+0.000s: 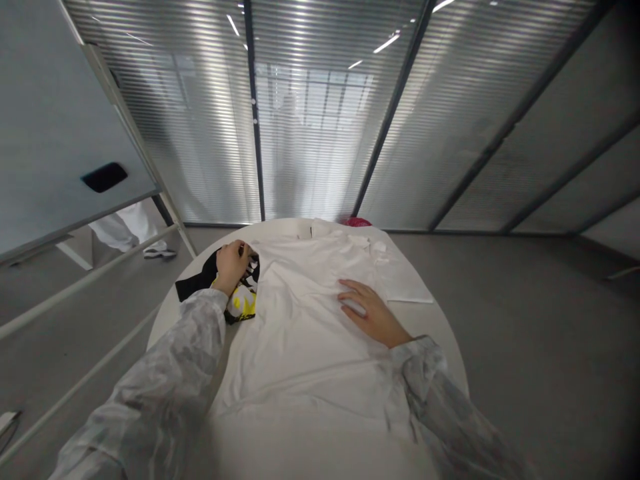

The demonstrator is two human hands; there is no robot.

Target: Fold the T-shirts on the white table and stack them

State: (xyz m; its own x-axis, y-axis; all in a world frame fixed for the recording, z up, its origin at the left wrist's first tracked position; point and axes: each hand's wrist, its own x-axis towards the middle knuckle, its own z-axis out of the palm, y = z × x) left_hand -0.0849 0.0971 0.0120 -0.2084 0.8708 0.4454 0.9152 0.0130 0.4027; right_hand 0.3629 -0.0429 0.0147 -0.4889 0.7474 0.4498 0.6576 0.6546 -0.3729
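Note:
A wrinkled white shirt (310, 327) lies spread over the round white table. At its left edge is a piece of black cloth (197, 285) with a yellow and white print; whether it continues under the white shirt is hidden. My left hand (233, 265) is closed on this black printed cloth, its fingers curled and its fingertips partly out of sight. On the right part of the white shirt rests my right hand (373, 313), palm down, fingers apart and holding nothing. Both my forearms are in thin, whitish translucent sleeves.
The table (453, 347) has a curved rim. A red item (359, 222) sits at its far edge. On the left stands a whiteboard (65, 120) on a white frame, with a person's legs (133, 227) behind it. Glass partitions with blinds (310, 133) rise beyond.

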